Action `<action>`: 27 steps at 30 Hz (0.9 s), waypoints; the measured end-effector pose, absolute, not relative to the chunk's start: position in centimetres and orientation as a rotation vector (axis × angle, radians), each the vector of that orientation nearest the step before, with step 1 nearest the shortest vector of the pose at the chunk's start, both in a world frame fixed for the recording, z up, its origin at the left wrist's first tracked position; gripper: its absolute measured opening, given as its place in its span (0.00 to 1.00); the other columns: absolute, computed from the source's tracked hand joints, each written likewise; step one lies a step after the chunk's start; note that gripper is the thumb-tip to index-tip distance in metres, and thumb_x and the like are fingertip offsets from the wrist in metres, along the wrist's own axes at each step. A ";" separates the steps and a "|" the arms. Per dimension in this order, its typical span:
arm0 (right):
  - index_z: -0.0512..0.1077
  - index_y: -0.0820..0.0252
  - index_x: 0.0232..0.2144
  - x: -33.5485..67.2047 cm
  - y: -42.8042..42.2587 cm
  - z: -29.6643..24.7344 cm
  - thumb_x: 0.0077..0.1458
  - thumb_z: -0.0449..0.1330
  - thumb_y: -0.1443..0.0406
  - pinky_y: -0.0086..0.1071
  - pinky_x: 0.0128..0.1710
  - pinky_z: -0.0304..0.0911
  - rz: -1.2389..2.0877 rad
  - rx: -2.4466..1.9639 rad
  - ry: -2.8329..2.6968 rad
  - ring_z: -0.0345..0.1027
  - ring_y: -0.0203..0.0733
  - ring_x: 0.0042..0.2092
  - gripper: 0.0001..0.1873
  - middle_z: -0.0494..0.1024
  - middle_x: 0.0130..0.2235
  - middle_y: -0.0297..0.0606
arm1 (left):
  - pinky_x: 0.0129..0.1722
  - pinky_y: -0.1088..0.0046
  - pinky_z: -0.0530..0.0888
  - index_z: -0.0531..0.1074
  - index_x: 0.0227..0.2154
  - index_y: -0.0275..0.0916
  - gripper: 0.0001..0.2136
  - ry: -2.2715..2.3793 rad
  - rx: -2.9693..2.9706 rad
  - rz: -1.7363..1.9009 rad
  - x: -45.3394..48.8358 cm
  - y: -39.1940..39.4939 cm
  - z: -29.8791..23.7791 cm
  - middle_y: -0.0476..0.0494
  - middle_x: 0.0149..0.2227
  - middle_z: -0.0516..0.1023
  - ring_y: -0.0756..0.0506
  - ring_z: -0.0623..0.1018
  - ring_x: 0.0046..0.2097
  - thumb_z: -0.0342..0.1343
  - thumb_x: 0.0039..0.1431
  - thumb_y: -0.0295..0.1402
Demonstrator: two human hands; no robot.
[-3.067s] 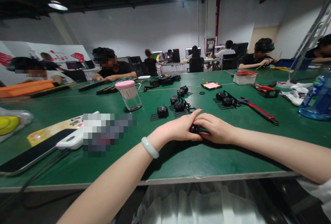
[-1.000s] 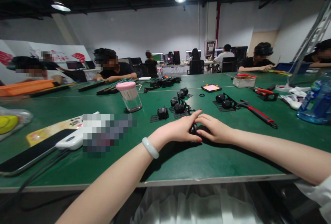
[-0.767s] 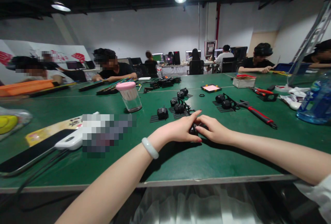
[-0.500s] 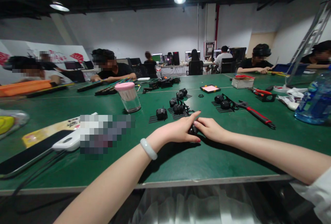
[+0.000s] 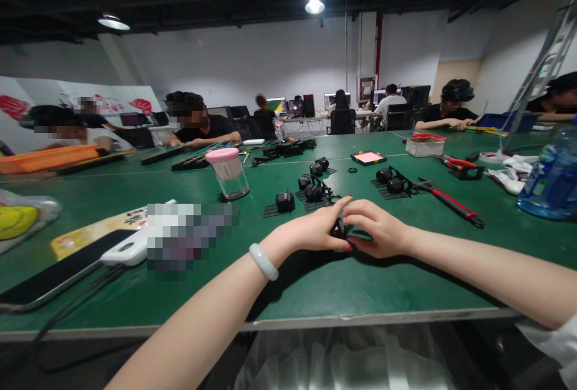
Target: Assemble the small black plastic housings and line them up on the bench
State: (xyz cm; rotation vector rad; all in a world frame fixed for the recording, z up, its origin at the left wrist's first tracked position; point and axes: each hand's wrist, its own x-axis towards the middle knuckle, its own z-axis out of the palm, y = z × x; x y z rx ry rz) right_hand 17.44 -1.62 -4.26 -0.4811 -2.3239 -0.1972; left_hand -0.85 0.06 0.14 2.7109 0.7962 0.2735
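Observation:
Low over the green table (image 5: pixel 396 282), my left hand (image 5: pixel 315 228) holds a small black plastic part (image 5: pixel 338 229), with thumb and fingers on either side of it. My right hand (image 5: pixel 381 228) meets the part from the right, its fingers curved and fingertips at its edge. Much of the part is hidden by the fingers, so its exact kind cannot be made out. Just beyond my hands are similar black rounded parts on slotted bases, one (image 5: pixel 285 201) on the left, a cluster (image 5: pixel 313 190) in the middle and a pair (image 5: pixel 392 181) on the right.
To the left are a pink-lidded cup (image 5: pixel 228 176), a white device (image 5: pixel 128 249) with a cable and a dark phone-like slab (image 5: pixel 58 276). To the right lie a red-handled wrench (image 5: pixel 453 205), a small box (image 5: pixel 425 146) and a blue bottle (image 5: pixel 547 179). Co-workers sit across the table.
My right hand's fingers have lifted and spread around the black part, the thumb now lower. My left hand keeps its hold. The whole view has shifted slightly.

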 end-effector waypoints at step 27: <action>0.60 0.62 0.40 17.2 -0.8 -4.6 0.45 0.56 0.68 0.38 0.40 0.59 -0.095 -0.622 -2.410 0.59 0.43 0.43 0.17 0.67 0.40 0.45 | 0.49 0.68 0.58 0.36 0.55 0.38 0.43 0.828 2.703 0.247 -1.0 0.2 0.1 0.36 0.56 0.51 0.40 0.57 0.54 0.56 0.40 0.43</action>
